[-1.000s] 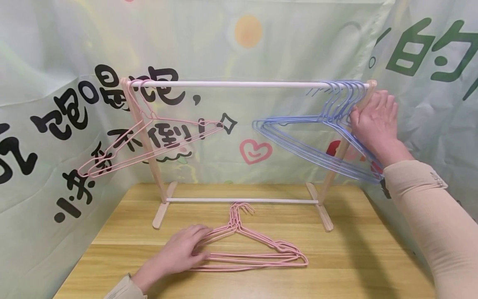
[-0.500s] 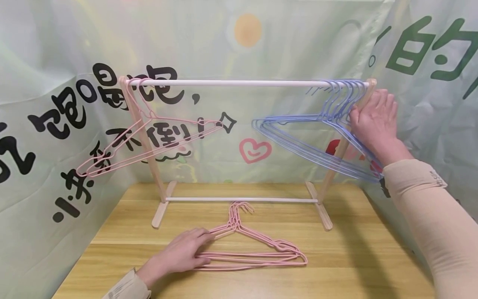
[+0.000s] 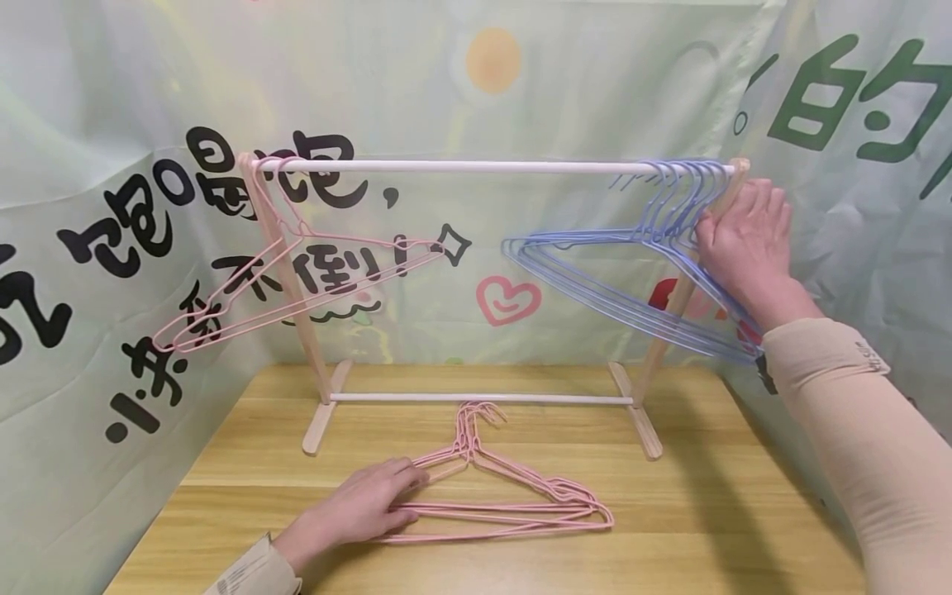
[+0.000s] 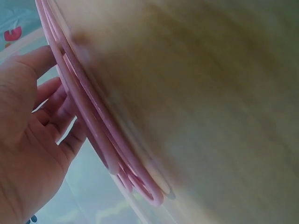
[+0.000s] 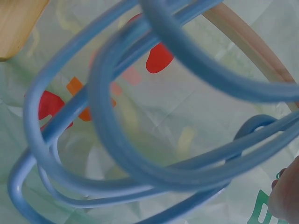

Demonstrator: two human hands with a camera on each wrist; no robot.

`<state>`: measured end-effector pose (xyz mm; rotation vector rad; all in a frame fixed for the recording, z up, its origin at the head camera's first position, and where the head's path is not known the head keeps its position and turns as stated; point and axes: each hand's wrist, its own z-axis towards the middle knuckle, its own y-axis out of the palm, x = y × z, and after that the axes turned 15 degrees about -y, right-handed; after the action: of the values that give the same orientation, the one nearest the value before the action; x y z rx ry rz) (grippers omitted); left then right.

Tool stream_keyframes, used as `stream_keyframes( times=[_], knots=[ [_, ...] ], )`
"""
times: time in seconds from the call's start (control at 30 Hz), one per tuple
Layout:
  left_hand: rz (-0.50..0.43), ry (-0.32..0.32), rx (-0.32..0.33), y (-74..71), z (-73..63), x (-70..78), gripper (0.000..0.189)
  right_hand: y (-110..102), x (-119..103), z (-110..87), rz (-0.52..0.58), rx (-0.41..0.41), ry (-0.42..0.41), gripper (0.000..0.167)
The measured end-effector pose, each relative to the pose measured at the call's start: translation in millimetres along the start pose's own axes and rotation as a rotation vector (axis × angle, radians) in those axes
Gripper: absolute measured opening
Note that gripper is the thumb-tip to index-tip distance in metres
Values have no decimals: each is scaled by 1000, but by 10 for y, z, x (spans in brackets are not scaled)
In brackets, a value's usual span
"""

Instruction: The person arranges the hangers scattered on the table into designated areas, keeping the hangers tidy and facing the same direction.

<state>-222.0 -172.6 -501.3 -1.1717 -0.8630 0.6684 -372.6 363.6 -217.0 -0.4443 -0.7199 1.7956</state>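
Note:
Several pink wire hangers point(image 3: 521, 475) lie stacked on the wooden table, hooks pointing toward the rack. At the left end of that stack is my left hand point(image 3: 349, 504), its thumb and fingers around the wire of a pink hanger. In the left wrist view the thumb point(image 4: 42, 59) meets the pink wires point(image 4: 100, 121), with the other fingers beyond them. My right hand point(image 3: 751, 248) grips the rack's right post point(image 3: 725, 211) near the top, just beside several blue hangers point(image 3: 595, 256). Blue loops point(image 5: 126, 154) fill the right wrist view, which shows only an edge of that hand.
The wooden clothes rack has a white top bar point(image 3: 461, 167) and a white lower bar point(image 3: 483, 398). Two pink hangers point(image 3: 297, 281) hang at its left end. Printed cloth point(image 3: 446, 91) surrounds the wooden table point(image 3: 223, 471) at the back and sides.
My left hand has slid slightly down and right along the stack, and one pink hanger there has shifted a little apart from the others. My right hand stays in place on the post.

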Motion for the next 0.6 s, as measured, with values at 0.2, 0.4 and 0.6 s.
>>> stream_keyframes(
  times=[0.2, 0.4, 0.6],
  knots=[
    [-35, -12, -26, 6, -11, -16, 45, 11, 0, -11, 3, 26, -7, 46],
    [-86, -78, -98, -26, -50, 15, 72, 9, 5, -9, 5, 25, -8, 47],
    [-71, -81, -124, -38, -88, 45, 97, 13, 12, -8, 5, 20, -8, 47]
  ],
)
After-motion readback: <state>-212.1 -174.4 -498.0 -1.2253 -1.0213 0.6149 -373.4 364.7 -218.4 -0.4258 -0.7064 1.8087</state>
